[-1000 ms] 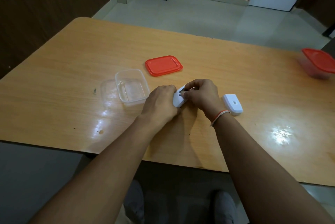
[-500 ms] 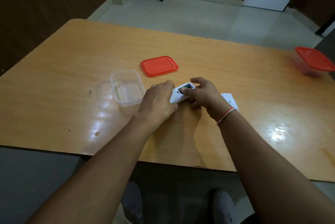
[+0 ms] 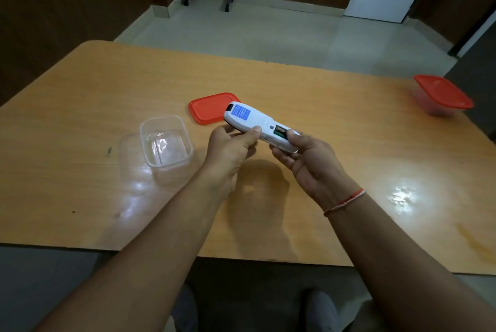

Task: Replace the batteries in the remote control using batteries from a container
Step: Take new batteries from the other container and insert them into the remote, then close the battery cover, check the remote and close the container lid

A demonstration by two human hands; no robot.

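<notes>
Just right of the frame's centre, the remote control [image 3: 257,123] is held clear of the tabletop [image 3: 80,106], back side up, its blue label toward the upper left and its open battery bay toward the lower right. The left hand [image 3: 230,149] pinches the middle of the body, thumb on the upper face and fingers underneath, so its grip is clenched on the remote control. The right hand [image 3: 308,160] cradles the bay end from below with its thumb reaching into the opening, also grasping the remote control. Something dark and greenish sits in the bay; whether both batteries are seated cannot be told. It looks like a light, rigid plastic shell with a smooth, slightly slick surface, so a side-to-side pinch across the narrow body should hold better than pressure on the broad faces. The thin bay walls and the spring contacts inside are probably the fragile part, and a battery will want pressing in against the spring, not forcing flat. The clear container [image 3: 166,141] stands open and apparently empty in the left centre, with its red lid [image 3: 206,110] lying flat behind it, partly hidden by the remote control. A second lidded tub [image 3: 440,95] sits at the far right, well apart.
</notes>
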